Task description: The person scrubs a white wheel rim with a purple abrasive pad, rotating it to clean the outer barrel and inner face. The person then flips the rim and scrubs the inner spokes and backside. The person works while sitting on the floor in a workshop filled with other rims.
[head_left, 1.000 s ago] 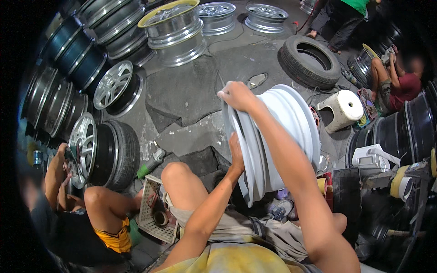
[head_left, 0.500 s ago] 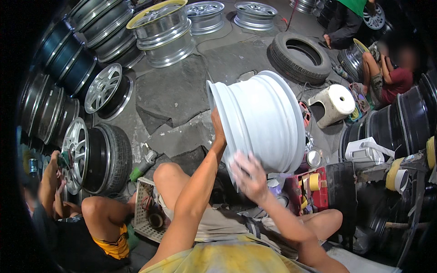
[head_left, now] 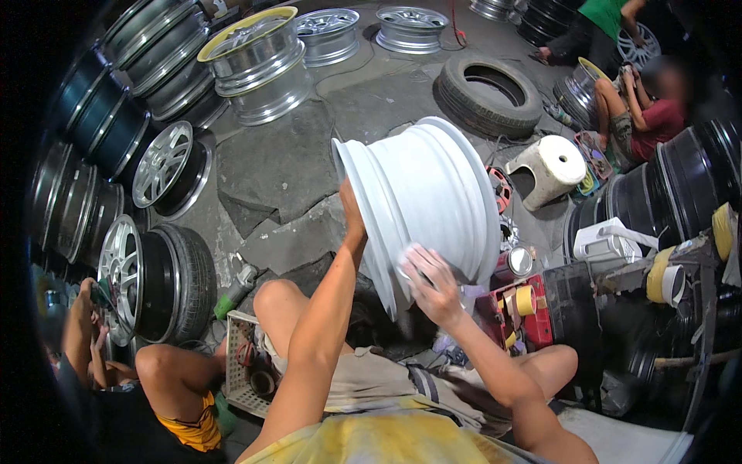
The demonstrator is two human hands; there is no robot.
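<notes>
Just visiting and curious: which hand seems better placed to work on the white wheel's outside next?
Probably the right hand: it is at the outside of the white wheel. The left hand is at the left rim, fingers mostly hidden, perhaps steadying it.

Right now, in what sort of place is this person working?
Probably a workshop for vehicle wheels. It shows in the pale grey-white round wheel rim in front of the person, the black rubber tyre lying flat, and the yellow-edged silver metal rim.

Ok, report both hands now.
Left hand: at the left edge of the white wheel rim, fingers hidden; grip cannot be told.
Right hand: fingers partly bent, blurred; open or closed cannot be told.
</notes>
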